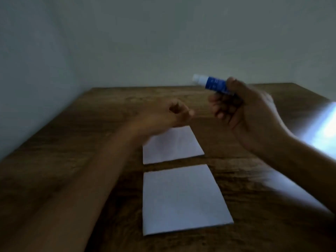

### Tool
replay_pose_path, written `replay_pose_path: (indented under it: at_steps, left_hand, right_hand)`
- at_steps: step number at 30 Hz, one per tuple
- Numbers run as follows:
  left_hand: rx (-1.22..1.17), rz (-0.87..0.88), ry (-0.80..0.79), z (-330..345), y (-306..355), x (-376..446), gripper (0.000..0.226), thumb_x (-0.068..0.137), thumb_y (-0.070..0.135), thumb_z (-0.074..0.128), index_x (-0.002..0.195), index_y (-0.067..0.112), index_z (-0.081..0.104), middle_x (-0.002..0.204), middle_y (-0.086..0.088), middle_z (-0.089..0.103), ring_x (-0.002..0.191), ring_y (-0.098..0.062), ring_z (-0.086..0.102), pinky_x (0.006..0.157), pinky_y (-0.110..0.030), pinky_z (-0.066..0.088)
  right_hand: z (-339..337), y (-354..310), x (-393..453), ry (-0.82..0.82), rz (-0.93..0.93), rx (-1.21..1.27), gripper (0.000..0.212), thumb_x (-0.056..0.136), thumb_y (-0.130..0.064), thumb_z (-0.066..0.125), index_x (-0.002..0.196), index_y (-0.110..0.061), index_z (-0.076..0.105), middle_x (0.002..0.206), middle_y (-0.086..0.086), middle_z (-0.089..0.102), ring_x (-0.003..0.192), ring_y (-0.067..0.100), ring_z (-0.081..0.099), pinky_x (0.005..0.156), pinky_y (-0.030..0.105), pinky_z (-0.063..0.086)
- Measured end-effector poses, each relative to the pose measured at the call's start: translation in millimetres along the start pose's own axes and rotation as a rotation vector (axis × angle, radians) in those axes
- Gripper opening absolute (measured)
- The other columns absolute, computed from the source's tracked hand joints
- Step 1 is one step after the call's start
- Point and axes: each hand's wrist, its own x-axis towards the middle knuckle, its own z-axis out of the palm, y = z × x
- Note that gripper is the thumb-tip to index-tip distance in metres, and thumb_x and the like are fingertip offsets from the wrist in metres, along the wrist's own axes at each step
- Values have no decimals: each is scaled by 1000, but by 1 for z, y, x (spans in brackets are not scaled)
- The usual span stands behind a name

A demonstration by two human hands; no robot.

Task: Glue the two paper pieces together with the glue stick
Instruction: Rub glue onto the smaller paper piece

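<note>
The glue stick is gripped in the right hand, held up above the worktop; the left hand is loosely curled and blurred, so its hold cannot be told; the white cap should be pulled off straight; 2 flat, thin white paper squares, the far paper and the near paper, are laid apart on brown wood.

Your right hand grips the glue (white end leftward) above two papers mid-table; left hand blurred.
</note>
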Motion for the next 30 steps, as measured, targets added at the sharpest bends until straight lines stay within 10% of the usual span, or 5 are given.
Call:
replay_pose_path:
  at_steps: [5, 11, 16, 22, 30]
  left_hand:
    - [431, 68, -203, -26, -8, -4, 15, 73, 45, 63, 88, 45, 60, 90, 29, 58, 80, 19, 50, 67, -17, 35]
    - [603, 144, -223, -9, -15, 3, 40, 77, 44, 60, 116, 38, 52, 129, 11, 47, 102, -2, 38, 76, -19, 31]
    - [586, 186, -206, 3, -14, 4, 47, 78, 44, 58, 122, 30, 49, 130, 4, 47, 106, -8, 42, 82, -27, 36]
    - [582, 241, -194, 3, -15, 7, 49, 79, 43, 58, 123, 26, 50, 138, 4, 43, 105, -2, 37, 74, -14, 29]
    - [585, 244, -186, 4, -13, 5, 49, 79, 43, 57, 124, 25, 51, 139, 2, 42, 113, -7, 41, 83, -24, 29]
  right_hand:
    - [-5, -9, 5, 98, -81, -13, 7, 83, -18, 64, 81, -11, 63, 63, 1, 55, 51, 11, 50, 48, 25, 44]
    - [-6, 8, 6, 69, -215, -493, 11, 92, -32, 47, 87, -22, 47, 72, 1, 60, 54, 14, 59, 47, 26, 48]
    - [-4, 22, 13, 57, -314, -759, 10, 91, -18, 50, 96, -16, 41, 72, -4, 56, 50, -5, 58, 44, 10, 42]
    - [-2, 29, 25, -74, -266, -1041, 20, 88, -17, 55, 103, -16, 44, 88, 8, 62, 76, 24, 64, 68, 37, 55]
    - [-6, 31, 35, -127, -309, -1155, 18, 87, -20, 57, 98, -18, 43, 77, -11, 50, 68, 7, 54, 61, 21, 45]
